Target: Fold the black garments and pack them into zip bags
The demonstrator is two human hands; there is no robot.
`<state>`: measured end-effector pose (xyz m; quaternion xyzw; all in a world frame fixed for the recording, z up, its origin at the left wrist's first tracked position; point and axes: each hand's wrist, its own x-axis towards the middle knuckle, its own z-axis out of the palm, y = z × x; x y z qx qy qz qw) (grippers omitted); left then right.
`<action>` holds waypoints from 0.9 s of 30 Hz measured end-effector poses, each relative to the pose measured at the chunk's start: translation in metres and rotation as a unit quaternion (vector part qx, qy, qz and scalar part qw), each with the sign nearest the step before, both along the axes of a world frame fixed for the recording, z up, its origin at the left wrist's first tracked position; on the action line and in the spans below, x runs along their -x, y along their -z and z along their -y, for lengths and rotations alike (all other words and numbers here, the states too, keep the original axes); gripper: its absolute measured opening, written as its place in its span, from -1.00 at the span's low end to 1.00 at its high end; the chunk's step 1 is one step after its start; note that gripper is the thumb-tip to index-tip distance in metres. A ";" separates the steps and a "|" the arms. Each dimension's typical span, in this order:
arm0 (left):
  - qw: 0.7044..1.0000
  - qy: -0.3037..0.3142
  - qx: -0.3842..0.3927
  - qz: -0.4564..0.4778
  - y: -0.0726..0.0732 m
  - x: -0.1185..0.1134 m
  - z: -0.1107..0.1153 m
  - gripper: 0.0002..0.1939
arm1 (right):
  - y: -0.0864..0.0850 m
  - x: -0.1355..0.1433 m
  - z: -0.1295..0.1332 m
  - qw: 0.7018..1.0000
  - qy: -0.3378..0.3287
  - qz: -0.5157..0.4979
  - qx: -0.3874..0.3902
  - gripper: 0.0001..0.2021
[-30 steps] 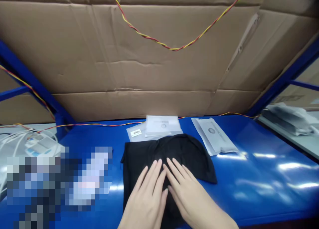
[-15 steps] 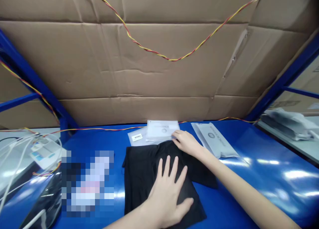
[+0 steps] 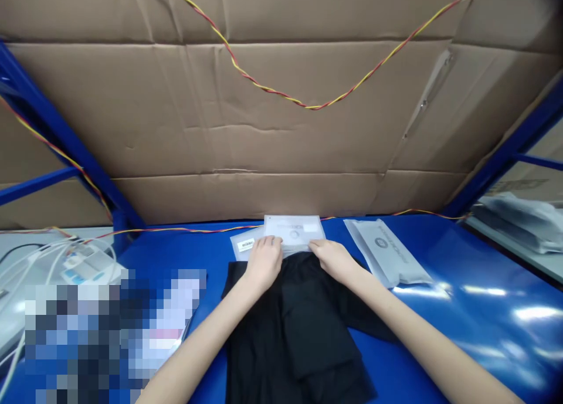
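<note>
A black garment (image 3: pixel 316 333) is spread on the blue table, with a squarish panel showing on its middle and a part reaching out to the right. My left hand (image 3: pixel 265 263) is closed, its fingers curled at the garment's top edge. At the same edge, a little to the right, my right hand (image 3: pixel 335 260) pinches the cloth. Just beyond both hands lies a flat, whitish printed packet (image 3: pixel 292 225), partly over a clear bag with a barcode label (image 3: pixel 247 244). The fingertips lie close to the packet, and the cloth under them is partly hidden.
A grey printed plastic bag (image 3: pixel 387 251) lies to the right. More bagged items (image 3: pixel 523 222) sit on the shelf at far right. White cables (image 3: pixel 48 269) and blurred-out items crowd the left. A cardboard wall (image 3: pixel 281 146) with a twisted red-yellow wire (image 3: pixel 308 106) stands behind.
My left hand has moved from lying spread on the garment's middle up to its top edge and closed there. My right hand stays near that edge. The view has shifted slightly.
</note>
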<state>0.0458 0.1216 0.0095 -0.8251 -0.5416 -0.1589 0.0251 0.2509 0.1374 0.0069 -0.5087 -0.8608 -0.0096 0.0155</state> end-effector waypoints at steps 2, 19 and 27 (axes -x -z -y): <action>1.000 -0.014 0.002 -0.003 0.009 0.006 -0.012 -0.78 | 0.003 0.000 0.000 1.000 0.002 -0.006 -0.006 -0.63; 0.997 -0.040 -0.062 0.037 0.006 0.013 -0.001 -0.64 | -0.052 -0.004 0.078 0.975 0.085 -0.074 0.194 -0.47; 0.987 -0.049 -0.106 0.109 -0.015 0.028 0.032 -0.70 | -0.041 0.007 0.088 0.971 0.018 -0.105 0.216 -0.86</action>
